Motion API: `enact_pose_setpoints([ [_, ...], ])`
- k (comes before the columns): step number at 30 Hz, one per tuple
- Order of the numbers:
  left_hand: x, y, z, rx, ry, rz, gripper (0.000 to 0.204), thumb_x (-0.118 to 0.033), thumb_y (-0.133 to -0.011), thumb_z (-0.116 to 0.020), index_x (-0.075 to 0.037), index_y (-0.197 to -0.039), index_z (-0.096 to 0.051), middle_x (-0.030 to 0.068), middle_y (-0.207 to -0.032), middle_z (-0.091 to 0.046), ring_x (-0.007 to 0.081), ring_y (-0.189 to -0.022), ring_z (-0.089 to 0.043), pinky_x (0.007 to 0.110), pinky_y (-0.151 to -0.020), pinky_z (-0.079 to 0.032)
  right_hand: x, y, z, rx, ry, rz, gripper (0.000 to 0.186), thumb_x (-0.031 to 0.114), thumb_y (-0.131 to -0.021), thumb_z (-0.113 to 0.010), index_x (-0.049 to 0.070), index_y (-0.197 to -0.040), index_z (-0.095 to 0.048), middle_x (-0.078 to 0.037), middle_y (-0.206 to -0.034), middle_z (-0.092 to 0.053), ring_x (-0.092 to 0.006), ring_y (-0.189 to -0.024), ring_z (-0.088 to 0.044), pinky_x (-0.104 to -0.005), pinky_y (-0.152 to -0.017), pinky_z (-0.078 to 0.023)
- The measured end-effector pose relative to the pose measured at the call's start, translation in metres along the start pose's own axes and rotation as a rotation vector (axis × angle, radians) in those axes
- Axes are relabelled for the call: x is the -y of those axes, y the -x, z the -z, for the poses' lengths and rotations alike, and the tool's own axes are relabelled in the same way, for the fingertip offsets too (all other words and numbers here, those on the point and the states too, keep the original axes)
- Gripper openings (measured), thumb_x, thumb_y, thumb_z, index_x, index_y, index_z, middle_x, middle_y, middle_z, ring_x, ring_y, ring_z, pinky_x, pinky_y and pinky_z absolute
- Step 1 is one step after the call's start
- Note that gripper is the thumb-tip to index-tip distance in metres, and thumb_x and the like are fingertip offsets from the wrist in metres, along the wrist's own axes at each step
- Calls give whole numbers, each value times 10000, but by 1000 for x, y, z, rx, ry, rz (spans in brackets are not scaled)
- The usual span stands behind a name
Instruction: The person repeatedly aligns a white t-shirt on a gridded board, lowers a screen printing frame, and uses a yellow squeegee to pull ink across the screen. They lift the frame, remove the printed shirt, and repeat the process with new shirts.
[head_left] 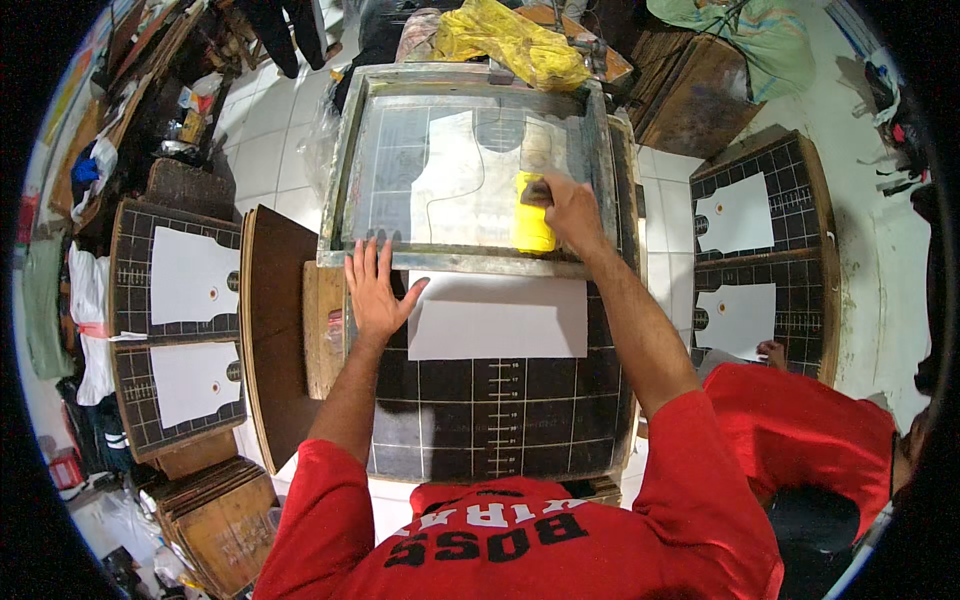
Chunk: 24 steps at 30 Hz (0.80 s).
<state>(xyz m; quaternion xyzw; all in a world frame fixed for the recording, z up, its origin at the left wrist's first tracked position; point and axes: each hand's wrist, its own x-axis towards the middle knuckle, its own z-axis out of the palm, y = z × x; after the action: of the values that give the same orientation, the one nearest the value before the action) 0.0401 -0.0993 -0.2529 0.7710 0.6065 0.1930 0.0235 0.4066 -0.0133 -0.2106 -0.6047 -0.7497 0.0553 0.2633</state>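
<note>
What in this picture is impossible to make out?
In the head view:
Dark tool: grip end, hidden by the right hand.
Central white piece: a strip, hidden by the near bar of the frame.
Dark-trousered legs: the body above, cut off by the top edge.
Round mark on the upper right-hand white piece: details too small.

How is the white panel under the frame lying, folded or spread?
Spread where visible: the white garment panel lies flat, showing no folds, on the gridded black board.
</note>
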Motion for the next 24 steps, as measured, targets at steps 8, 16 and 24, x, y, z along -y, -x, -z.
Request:
enact_pose_setpoints([
  [8, 1, 0, -11, 6, -67, 49, 870, -523, -866, -734, -81, -1541, -406, 183, -1593, -362, 379, -1545, -221, 590, -1266, -107, -1, -21, -6, 19, -6, -25, 181, 41, -820, -666, 65, -998, -648, -177, -983, -714, -408, -946, -684, -537, -816, -489],
  [16, 0, -1, -8, 31, -25, 52, 853, -418, -841, -777, -91, -1534, -401, 199, -1581, -365, 399, -1537, -227, 617, -1254, -103, -15, -23, 2, 77, -1, 1, 283, 40, -795, -706, 67, -1070, -646, -163, -994, -714, -400, -970, -683, -516, -829, -487],
  [24, 1, 1, -15, -39, -35, 33, 753, -421, -875, -755, -108, -1499, -474, 180, -1553, -419, 391, -1525, -267, 607, -1245, -145, 3, 13, -3, 25, 49, 4, 289, 15, -766, -673, 89, -1041, -622, -158, -985, -688, -365, -916, -679, -507, -776, -486],
])
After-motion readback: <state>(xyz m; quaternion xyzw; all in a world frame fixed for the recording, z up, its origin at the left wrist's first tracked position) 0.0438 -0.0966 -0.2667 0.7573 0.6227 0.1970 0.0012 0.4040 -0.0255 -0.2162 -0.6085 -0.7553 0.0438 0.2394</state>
